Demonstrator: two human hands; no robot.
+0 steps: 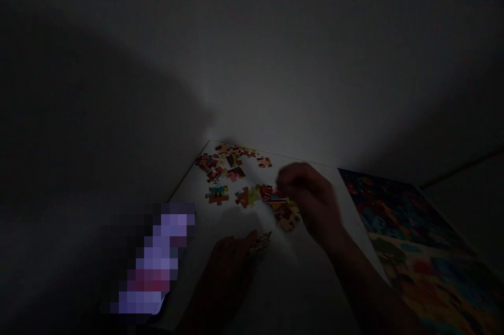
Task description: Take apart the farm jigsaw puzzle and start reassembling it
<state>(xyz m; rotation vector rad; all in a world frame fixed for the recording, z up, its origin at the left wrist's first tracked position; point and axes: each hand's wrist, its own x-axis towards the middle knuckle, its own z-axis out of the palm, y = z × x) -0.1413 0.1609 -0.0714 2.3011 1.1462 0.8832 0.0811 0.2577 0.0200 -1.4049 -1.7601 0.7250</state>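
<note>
In dim light, my left hand (234,256) is closed on jigsaw puzzle pieces (261,244), pinched at its fingertips low over the white table (220,224). My right hand (305,188), curled and blurred, is over the right end of a row of puzzle pieces (271,196). Whether its fingers hold anything is hidden. Below that row's right end is a light-coloured piece (287,218). Further left, a separate piece (216,195) lies flat on the table.
Several loose puzzle pieces (220,164) are scattered in the table's far left corner. A lit, pixelated screen (153,261) lies at the left edge. Two colourful pictures, one dark blue (397,209) and one yellow-orange (441,282), lie on the right. Pale walls (275,62) rise behind.
</note>
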